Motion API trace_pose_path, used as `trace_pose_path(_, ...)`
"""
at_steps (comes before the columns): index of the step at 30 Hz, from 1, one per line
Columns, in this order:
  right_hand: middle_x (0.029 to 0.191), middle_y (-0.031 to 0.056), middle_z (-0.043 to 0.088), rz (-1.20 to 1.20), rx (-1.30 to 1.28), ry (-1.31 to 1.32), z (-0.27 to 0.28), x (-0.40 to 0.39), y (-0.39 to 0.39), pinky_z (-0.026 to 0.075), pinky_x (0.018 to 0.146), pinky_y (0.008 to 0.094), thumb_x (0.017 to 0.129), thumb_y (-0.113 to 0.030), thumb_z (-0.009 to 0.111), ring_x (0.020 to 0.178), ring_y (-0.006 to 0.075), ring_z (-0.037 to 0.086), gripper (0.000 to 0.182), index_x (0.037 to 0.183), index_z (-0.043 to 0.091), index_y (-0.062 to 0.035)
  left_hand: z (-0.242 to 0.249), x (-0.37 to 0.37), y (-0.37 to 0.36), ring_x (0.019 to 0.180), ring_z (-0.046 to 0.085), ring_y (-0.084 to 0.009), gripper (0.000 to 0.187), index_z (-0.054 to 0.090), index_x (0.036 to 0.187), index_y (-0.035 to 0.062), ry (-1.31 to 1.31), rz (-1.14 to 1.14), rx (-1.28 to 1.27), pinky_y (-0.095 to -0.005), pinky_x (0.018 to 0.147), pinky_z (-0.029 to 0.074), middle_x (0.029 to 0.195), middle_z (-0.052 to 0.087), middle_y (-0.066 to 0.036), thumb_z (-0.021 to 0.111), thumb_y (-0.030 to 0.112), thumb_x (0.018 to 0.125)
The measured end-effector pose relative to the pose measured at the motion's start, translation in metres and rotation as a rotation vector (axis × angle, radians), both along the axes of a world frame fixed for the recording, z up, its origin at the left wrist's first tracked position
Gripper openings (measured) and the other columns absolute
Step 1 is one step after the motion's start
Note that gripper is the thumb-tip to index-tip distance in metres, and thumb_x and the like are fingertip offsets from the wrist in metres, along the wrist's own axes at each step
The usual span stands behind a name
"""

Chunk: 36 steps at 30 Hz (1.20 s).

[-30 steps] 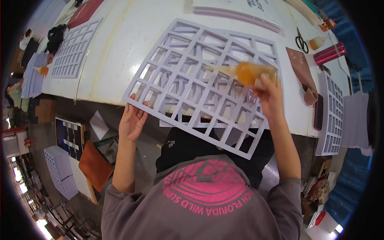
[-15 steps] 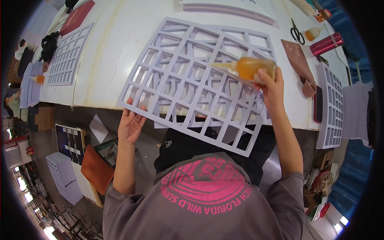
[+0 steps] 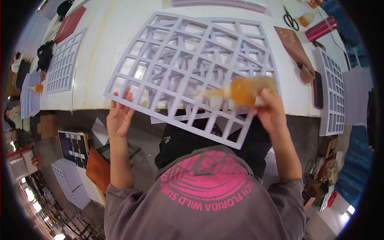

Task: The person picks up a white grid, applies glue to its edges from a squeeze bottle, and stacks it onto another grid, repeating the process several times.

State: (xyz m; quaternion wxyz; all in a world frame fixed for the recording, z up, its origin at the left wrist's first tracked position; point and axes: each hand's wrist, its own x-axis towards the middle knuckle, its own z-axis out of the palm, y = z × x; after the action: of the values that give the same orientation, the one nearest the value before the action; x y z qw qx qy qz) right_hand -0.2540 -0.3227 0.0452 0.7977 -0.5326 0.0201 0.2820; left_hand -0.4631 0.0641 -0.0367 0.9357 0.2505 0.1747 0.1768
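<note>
A white lattice panel (image 3: 172, 121) with rows of square openings lies slanted over another white lattice (image 3: 267, 44), its near corner jutting past the table edge over the lap. My left hand (image 3: 120, 118) grips the near-left edge of the upper panel, fingertips curled over the rim. In my right hand (image 3: 271, 112) is a squeeze bottle (image 3: 250, 91) of amber liquid, tilted with its thin nozzle pointing left, close over the panel's bars. Motion blurs the bottle and nozzle tip.
Scissors (image 3: 291, 21), a second amber bottle (image 3: 307, 19), a pink metallic flask (image 3: 322, 29) and a brown cloth (image 3: 294, 52) lie at the right. Stacked lattices (image 3: 324, 96) stand at the right edge. Another lattice (image 3: 66, 66) and a red box (image 3: 70, 25) are at the left.
The bottle in my right hand has moved down and slightly left, toward the panel's near side. My left hand and the panel have shifted a little left in view.
</note>
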Motion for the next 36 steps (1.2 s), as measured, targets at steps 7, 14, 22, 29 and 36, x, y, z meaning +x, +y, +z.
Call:
trace_pose_path(7,0.091,0.014,0.055,-0.345,-0.19,-0.389,-0.018,0.11,-0.015,0.046,0.051,0.0232,0.076,-0.018,0.071,0.06,0.0157,0.057,0.053,0.112,0.038,0.0013,-0.001,0.019,0.007,0.131,0.031,-0.0306,0.043,0.029,0.137,0.0052,0.093,0.018,0.052,-0.0513,0.103,0.036,0.14,0.032,-0.02,0.037,0.01,0.095)
trace_pose_path(14,0.09,0.0126,0.055,-0.291,-0.251,-0.388,-0.024,0.098,-0.03,0.045,0.05,0.0235,0.076,-0.018,0.07,0.06,0.0154,0.057,0.05,0.11,0.039,0.001,-0.007,0.013,0.008,0.132,0.029,-0.0291,0.045,0.026,0.138,0.0051,-0.008,-0.065,0.12,-0.0501,0.099,0.042,0.143,0.027,-0.019,0.035,0.006,0.094)
trace_pose_path(22,0.093,0.0086,0.056,-0.047,-0.248,-0.211,-0.016,-0.023,-0.039,0.046,0.05,0.0231,0.076,-0.014,0.068,0.065,0.0137,0.057,0.048,0.114,0.04,-0.0032,-0.009,0.015,0.004,0.131,0.031,-0.0301,0.05,0.024,0.139,0.0088,-0.004,-0.045,0.241,-0.0466,0.096,0.045,0.144,0.025,-0.018,0.037,0.002,0.092)
trace_pose_path(29,0.09,0.0087,0.057,0.144,-0.079,0.065,-0.015,-0.068,-0.047,0.048,0.049,0.0246,0.076,-0.018,0.069,0.066,0.0152,0.059,0.054,0.119,0.039,-0.0044,-0.01,0.013,0.014,0.13,0.033,-0.0294,0.049,0.027,0.137,0.0108,0.022,-0.094,0.226,-0.0454,0.096,0.046,0.142,0.029,-0.016,0.04,0.0,0.091)
trace_pose_path(36,0.089,0.0103,0.057,-0.373,-0.066,-0.194,-0.018,0.027,-0.083,0.047,0.051,0.0247,0.082,-0.022,0.064,0.059,0.0164,0.058,0.04,0.11,0.045,-0.0007,-0.01,0.025,0.036,0.129,0.035,-0.0289,0.047,0.031,0.134,0.0086,-0.057,-0.018,0.11,-0.0469,0.102,0.04,0.142,0.031,-0.015,0.039,-0.004,0.09)
